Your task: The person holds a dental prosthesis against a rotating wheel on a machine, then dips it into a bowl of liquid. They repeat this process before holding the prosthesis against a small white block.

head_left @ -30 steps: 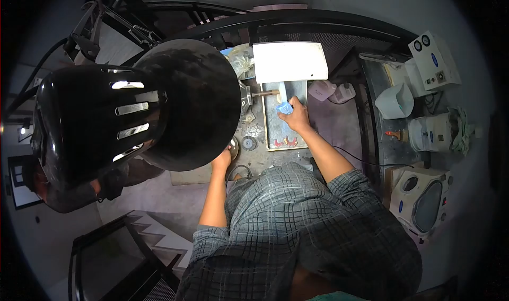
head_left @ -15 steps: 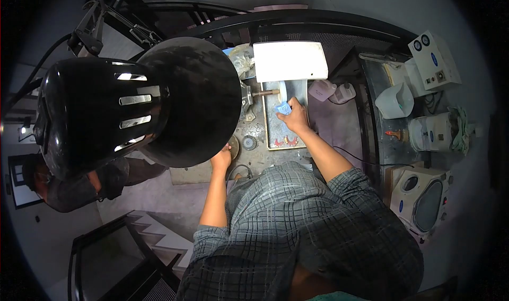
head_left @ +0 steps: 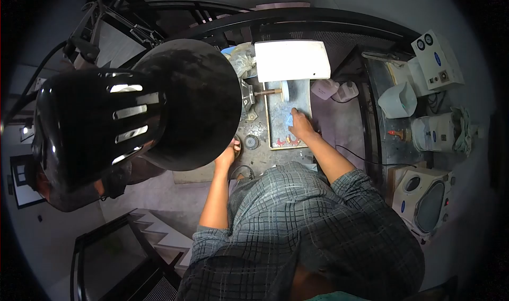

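Note:
My right hand (head_left: pixel 301 125) is over the lower right of a shallow metal tray (head_left: pixel 268 121), its fingers closed on a small blue piece (head_left: pixel 290 120). Above it, a white polishing wheel (head_left: pixel 286 91) sits on a brown spindle (head_left: pixel 269 92) that comes from a machine (head_left: pixel 247 95) on the left. Small red pieces (head_left: pixel 281 142) lie at the tray's lower end. My left hand (head_left: pixel 231 151) is beside the lamp's edge, fingers curled at a round rim; what it holds is partly hidden. A dark round knob (head_left: pixel 251 142) is right of it.
A large black lamp (head_left: pixel 196 105) covers the left of the bench. A white hood (head_left: pixel 292 60) stands over the tray's far end. Two plastic jugs (head_left: pixel 324 89) are right of it. A side table at right carries a white pitcher (head_left: pixel 397 100) and machines. Another person (head_left: pixel 69 187) is at far left.
My right hand has moved down and slightly right with the blue piece, away from the wheel. My left hand has shifted slightly right. The view has shifted a little.

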`<state>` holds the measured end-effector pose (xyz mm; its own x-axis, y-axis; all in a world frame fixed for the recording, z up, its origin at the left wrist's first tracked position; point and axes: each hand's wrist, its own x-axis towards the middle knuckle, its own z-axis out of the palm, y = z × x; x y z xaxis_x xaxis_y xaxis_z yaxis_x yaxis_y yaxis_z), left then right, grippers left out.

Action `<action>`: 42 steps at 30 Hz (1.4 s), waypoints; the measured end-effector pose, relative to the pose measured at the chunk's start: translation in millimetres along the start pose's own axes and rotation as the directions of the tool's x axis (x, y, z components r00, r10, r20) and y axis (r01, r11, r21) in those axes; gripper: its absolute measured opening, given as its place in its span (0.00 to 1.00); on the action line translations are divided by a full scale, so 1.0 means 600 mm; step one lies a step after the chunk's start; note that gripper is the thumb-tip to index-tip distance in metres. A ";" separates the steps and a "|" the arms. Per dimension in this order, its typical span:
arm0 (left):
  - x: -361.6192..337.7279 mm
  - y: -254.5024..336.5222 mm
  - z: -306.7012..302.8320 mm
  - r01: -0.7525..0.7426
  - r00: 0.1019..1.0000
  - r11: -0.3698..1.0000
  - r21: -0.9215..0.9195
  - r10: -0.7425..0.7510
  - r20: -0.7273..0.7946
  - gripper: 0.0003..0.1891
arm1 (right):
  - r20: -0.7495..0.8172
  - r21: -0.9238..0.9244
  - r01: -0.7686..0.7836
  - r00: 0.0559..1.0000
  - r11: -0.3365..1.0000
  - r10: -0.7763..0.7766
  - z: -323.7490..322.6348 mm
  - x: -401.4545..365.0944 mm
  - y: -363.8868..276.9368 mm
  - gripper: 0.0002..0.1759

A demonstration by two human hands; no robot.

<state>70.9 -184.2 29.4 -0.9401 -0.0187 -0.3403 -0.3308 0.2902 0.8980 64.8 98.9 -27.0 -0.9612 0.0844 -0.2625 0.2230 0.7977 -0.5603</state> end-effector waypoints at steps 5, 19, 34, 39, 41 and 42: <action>0.025 0.008 0.039 0.000 0.964 0.966 -0.260 0.069 0.256 0.09 | 0.009 -0.087 0.071 0.997 0.994 -0.070 0.005 -0.017 0.017 0.22; 0.082 0.057 0.199 0.201 0.876 0.916 -0.347 -0.010 0.481 0.04 | 0.078 0.833 0.018 0.986 0.553 -0.150 -0.059 -0.030 -0.039 0.14; 0.112 0.058 0.275 0.496 0.856 0.683 -0.537 -0.278 0.437 0.02 | -0.086 0.602 -0.026 0.991 0.798 0.097 -0.064 0.003 -0.022 0.12; 0.125 0.034 0.298 0.579 0.815 0.461 -0.673 -0.339 0.470 0.03 | -0.170 0.519 -0.072 0.968 0.852 0.186 -0.068 0.017 -0.036 0.12; 0.118 0.038 0.306 0.527 0.846 0.427 -0.734 -0.343 0.408 0.02 | -0.094 0.610 -0.140 0.965 0.780 0.247 -0.085 0.015 -0.052 0.12; 0.118 0.033 0.308 0.526 0.847 0.426 -0.736 -0.343 0.407 0.02 | -0.011 0.689 -0.209 0.954 0.694 0.299 -0.094 0.014 -0.060 0.11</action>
<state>12.7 -2.8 -28.6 -0.6490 0.2736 -0.7099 -0.6961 -0.5901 0.4089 39.8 104.6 35.3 -0.8525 0.3255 -0.4091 0.4676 0.1246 -0.8751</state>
